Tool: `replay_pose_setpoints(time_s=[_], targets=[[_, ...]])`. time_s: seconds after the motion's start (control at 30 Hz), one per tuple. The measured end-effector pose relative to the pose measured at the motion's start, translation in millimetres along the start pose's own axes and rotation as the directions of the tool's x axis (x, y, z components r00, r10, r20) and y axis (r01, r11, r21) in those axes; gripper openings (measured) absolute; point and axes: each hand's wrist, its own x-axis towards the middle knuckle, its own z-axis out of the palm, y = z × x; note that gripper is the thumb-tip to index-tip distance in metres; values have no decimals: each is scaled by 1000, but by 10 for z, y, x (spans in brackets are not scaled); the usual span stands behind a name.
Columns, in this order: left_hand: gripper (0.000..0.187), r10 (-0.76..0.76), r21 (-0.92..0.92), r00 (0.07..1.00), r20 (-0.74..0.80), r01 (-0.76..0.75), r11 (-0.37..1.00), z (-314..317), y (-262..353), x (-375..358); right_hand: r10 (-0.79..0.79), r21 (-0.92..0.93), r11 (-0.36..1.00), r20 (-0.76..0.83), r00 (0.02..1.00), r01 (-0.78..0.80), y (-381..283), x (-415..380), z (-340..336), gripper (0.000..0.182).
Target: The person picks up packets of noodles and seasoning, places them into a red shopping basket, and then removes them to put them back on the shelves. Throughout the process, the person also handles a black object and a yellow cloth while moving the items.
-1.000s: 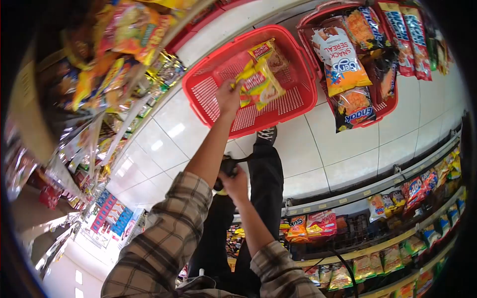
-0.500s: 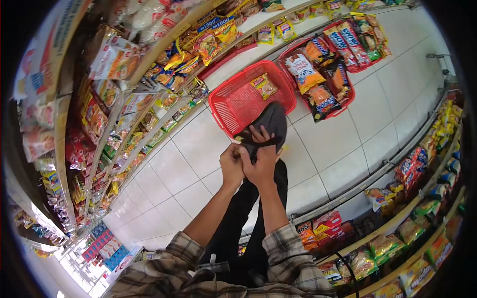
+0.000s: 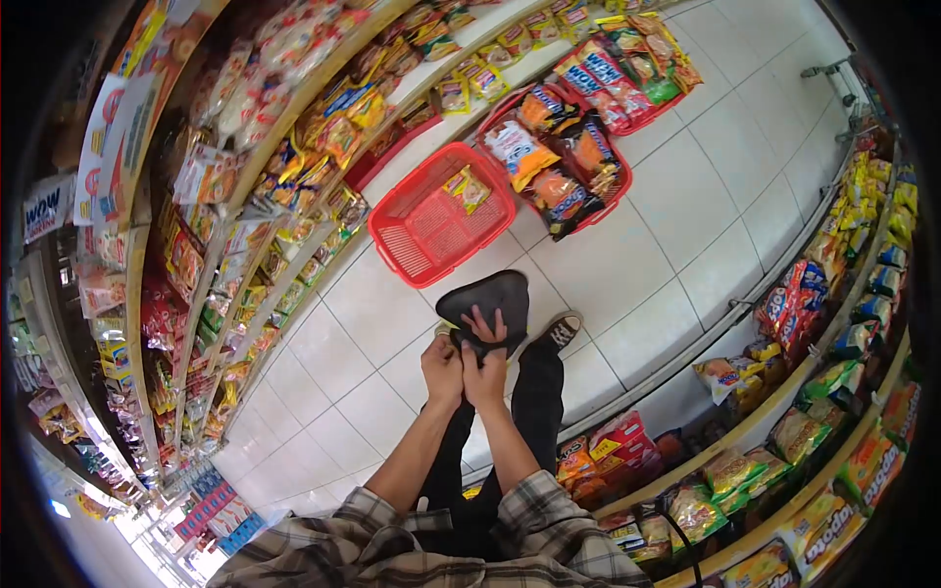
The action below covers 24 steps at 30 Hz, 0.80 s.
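Note:
A dark, rounded black fabric item (image 3: 487,293), perhaps a cap or a pouch, is held in front of me above the floor. My left hand (image 3: 443,374) is closed in a pinch at its near left edge. My right hand (image 3: 484,358) grips its near side, with fingers spread across the dark surface and the thumb close to my left hand. What lies between the left fingertips is too small to make out. Just beyond, a red plastic basket (image 3: 404,257) stands on the floor with one yellow snack packet (image 3: 467,189) inside.
A second red basket (image 3: 621,183) holds several snack bags, beside another red container with packets (image 3: 600,83). Stocked shelves (image 3: 323,211) curve along the left, and a lower shelf of snack packs (image 3: 735,480) runs along the right. My shoe (image 3: 561,331) is on the tiles.
The black item and both hands have come nearer to my body and away from the basket. The baskets now appear further left in view, and my shoe has come into sight.

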Motion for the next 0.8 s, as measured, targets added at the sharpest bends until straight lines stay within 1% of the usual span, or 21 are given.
replay_pose_setpoints(time_s=[0.03,0.07,0.1,0.13,0.17,0.2,0.27,0.3,0.33,0.4,0.43,0.5,0.53,0.57,0.6,0.63,0.67,0.7,0.73,0.77,0.8], targets=[[7,-1,-32,1000,-5,1,999,183,21,-85,26,81,996,-42,999,-22,16,85,-145,38],[8,-34,18,999,5,34,999,317,106,-174,59,163,985,-78,995,-46,36,145,-292,38],[9,-62,61,998,12,61,996,465,178,-231,54,165,986,-175,983,-24,137,253,-435,40],[10,-86,102,996,21,83,991,624,246,-246,293,363,909,-199,935,-207,328,389,-557,39],[11,-148,108,988,52,142,984,706,297,-256,520,548,756,-169,837,-359,560,494,-675,40],[11,-122,106,989,83,113,988,779,409,-277,715,701,539,-87,694,-467,643,579,-846,40],[12,-74,101,986,151,59,993,912,626,-229,797,902,124,158,583,-414,769,755,-1256,45],[12,-89,74,983,164,77,994,959,642,-156,782,913,17,242,575,-407,554,838,-1465,49],[11,-56,77,983,173,43,996,1010,645,-66,663,934,71,218,716,-350,676,816,-1562,48],[11,4,81,984,179,-19,997,1070,601,90,704,928,142,151,694,-345,471,890,-1782,47],[10,27,53,986,162,-36,998,1137,553,196,675,931,126,172,717,-342,306,931,-1873,46],[9,1,17,979,206,-4,1000,1326,609,302,609,938,103,204,767,-331,-45,1031,-2014,44],[8,-15,1,974,227,15,1000,1402,636,346,600,933,154,175,781,-327,201,1003,-1963,35],[4,-29,13,950,311,26,1000,1471,661,389,599,902,236,158,785,-361,94,1043,-1990,31],[4,-44,22,929,368,39,999,1571,709,436,593,863,317,143,793,-393,-99,1127,-2013,26],[6,-59,31,906,419,51,998,1678,743,463,606,895,303,86,791,-329,-290,1263,-2021,22],[9,-76,40,882,465,64,997,1796,778,465,586,853,377,82,806,-361,-328,1402,-2008,22],[6,-72,-26,875,478,96,995,1974,855,429,564,805,449,81,822,-388,-362,1557,-1991,22],[10,-116,-199,800,589,283,938,2024,881,539,543,753,517,80,836,-407,-393,1709,-1975,22],[11,-120,-288,766,632,375,881,2143,885,617,463,617,665,100,881,-420,-376,1860,-1957,23],[13,-106,-345,760,641,408,845,2262,879,703,349,480,800,114,930,-360,-644,2024,-1979,21]])
